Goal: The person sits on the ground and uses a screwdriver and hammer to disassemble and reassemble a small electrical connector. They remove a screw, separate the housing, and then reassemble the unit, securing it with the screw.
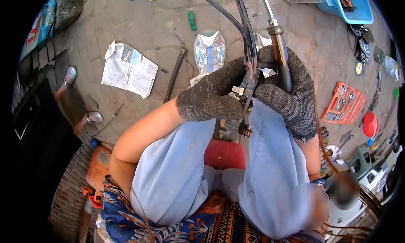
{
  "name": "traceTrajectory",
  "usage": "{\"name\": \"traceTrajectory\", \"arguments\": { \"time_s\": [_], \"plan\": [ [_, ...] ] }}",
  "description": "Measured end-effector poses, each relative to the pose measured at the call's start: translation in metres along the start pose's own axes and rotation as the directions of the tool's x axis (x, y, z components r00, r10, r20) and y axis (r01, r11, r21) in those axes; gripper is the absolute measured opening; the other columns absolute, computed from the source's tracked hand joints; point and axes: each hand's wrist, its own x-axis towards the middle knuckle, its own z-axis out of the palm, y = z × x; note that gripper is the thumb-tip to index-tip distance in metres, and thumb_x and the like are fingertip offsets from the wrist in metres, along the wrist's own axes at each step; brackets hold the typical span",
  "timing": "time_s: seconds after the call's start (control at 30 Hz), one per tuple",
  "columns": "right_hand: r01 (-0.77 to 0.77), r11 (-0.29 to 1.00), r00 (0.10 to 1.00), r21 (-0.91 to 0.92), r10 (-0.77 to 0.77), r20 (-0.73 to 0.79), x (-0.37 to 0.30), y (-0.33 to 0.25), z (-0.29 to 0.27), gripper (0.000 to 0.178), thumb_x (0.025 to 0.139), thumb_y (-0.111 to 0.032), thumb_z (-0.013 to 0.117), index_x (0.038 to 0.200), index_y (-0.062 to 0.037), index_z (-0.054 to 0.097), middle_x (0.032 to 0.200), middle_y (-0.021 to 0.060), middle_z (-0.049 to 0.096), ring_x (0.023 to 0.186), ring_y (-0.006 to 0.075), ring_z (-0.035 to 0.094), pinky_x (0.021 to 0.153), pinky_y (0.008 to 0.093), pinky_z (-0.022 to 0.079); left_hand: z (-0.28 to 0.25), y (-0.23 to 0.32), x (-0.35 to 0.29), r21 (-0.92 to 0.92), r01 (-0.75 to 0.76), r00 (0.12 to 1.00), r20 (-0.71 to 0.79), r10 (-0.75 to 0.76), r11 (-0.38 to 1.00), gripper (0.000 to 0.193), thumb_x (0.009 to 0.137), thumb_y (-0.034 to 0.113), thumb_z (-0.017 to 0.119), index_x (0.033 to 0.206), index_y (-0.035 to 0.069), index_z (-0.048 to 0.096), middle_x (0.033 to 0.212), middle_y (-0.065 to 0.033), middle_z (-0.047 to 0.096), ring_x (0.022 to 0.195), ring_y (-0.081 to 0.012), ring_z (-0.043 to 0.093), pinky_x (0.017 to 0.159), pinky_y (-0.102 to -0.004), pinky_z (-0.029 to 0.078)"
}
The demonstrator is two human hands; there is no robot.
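Both my hands wear dark grey knitted gloves and meet in front of my knees. My left hand (215, 97) is closed around a dark worn fitting (247, 87) with small pale metal pieces on it. Black cables (244, 19) run down into that fitting, with reddish wires showing at their end. In my right hand (293, 101), the fingers wrap round a dark, shiny metal tube (282, 59) with a collar at its top. A pale rod (266, 4) rises from the collar. Between the hands is a scrap of white material (268, 73). The fingertips partly hide the fitting.
On the paving lie a green-handled screwdriver (192, 20), a newspaper sheet (130, 70), a dark strip (174, 76), an orange socket set case (344, 103) and a red bowl (370, 124). A blue basin (350, 8) stands far right. Another person's silver shoes (71, 75) are at left.
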Motion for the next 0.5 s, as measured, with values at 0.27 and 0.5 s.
{"name": "traceTrajectory", "arguments": {
  "time_s": [0.27, 0.5],
  "plan": [
    [-0.019, 0.997, 0.999, -0.071, 0.021, 0.037, 0.0001, -0.0008, 0.0002, 0.071, 0.065, -0.017, 0.083, 0.126, -0.0008, 0.051, 0.108, 0.0105, 0.063, 0.098, 0.0189, 0.062, 0.085, 0.0323, 0.052, -0.0031, 0.0042, -0.0045, 0.211, -0.065, 0.994, 0.095, 0.046, 0.975, 0.102, 0.071, 0.026, 0.083, 0.147, 0.003, 0.019, 0.141, -0.0089, 0.039, 0.123, -0.0170, 0.041, 0.103, -0.0346, 0.037],
    [-0.057, 0.998, 0.998, -0.004, 0.057, 0.027, 0.0004, 0.0045, 0.0002, 0.072, 0.065, -0.017, 0.083, 0.126, 0.0003, 0.050, 0.107, 0.0121, 0.063, 0.098, 0.0209, 0.063, 0.083, 0.0349, 0.054, -0.0022, 0.0083, -0.0043, 0.080, 0.054, 0.995, 0.077, -0.060, 0.995, 0.103, 0.073, 0.027, 0.081, 0.148, 0.003, 0.016, 0.142, -0.0089, 0.039, 0.122, -0.0157, 0.042, 0.101, -0.0332, 0.039]
  ]
}}
